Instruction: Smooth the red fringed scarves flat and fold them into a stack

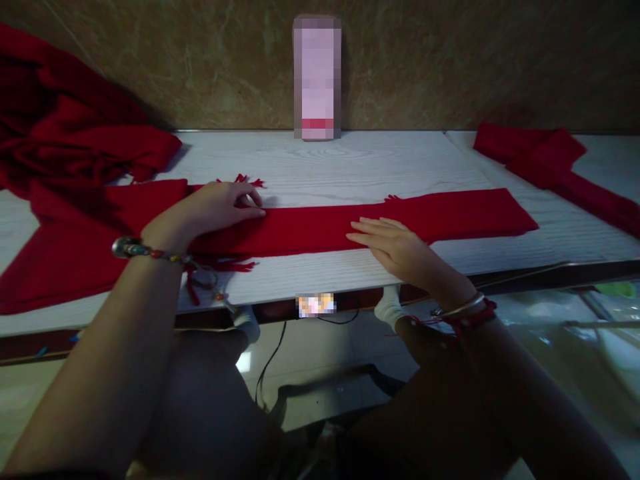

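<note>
A long red scarf (310, 230), folded into a narrow strip, lies across the white wood-grain table (340, 163). Short fringe tufts stick out along its edges, and its left part runs into a wider spread of red cloth. My left hand (220, 207) rests on the strip near that wider part, fingers loosely bent and the thumb slightly apart from them. Flat on the strip's right half, my right hand (393, 247) has its fingers stretched out. Neither hand grips the fabric visibly.
Heaped red fabric (75, 127) sits at the left back. Another folded red strip (555, 163) lies at the right back. A phone-like object (317, 80), its face blurred out, leans on the brown marbled wall (425, 67). Below the table edge, a dark cable (270, 363) hangs above the floor.
</note>
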Motion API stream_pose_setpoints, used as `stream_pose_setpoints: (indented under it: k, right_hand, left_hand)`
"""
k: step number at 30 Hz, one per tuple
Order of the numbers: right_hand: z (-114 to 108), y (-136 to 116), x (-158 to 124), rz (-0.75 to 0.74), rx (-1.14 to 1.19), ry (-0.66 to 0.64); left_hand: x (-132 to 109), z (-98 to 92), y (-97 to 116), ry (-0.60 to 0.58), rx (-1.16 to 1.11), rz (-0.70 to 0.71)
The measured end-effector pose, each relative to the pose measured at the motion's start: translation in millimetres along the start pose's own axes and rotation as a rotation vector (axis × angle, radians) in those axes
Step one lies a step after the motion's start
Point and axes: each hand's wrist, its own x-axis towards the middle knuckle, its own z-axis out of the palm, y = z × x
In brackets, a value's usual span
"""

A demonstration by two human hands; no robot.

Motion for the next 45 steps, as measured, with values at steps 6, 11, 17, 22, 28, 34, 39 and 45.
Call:
stream_pose_setpoints:
  k: [6, 11, 17, 22, 28, 34, 39, 45]
  right_hand:
    - [2, 1, 0, 0.02, 0.005, -0.005]
    - [1, 0, 1, 0.038, 0.006, -0.018]
    - [1, -1, 1, 0.028, -0.038, -0.033]
    - [4, -1, -2, 0.023, -0.054, -0.032]
    - [-1, -2, -1, 0.014, 0.005, -0.027]
    - [-2, -16, 22, 0.071, 0.03, 0.0]
    - [6, -30, 38, 0.271, 0.041, -0.007]
    - [15, -42, 48, 0.343, 0.04, -0.012]
  left_hand:
    - [-12, 0.2, -5, 0.166, 0.237, -0.19]
    - [-21, 17.9, 16, 0.388, 0.135, 0.016]
    - [-21, 51.6, 47, 0.132, 0.082, 0.293]
    - [-28, 51.2, 42, 0.044, 0.115, 0.261]
    - [-30, 49.2, 45, -0.004, 0.128, 0.201]
    - [-29, 46.4, 49, -0.042, 0.112, 0.164]
    - [-29, 47.0, 48, -0.024, 0.078, 0.112]
    - [-31, 47.6, 47, -0.014, 0.07, 0.08]
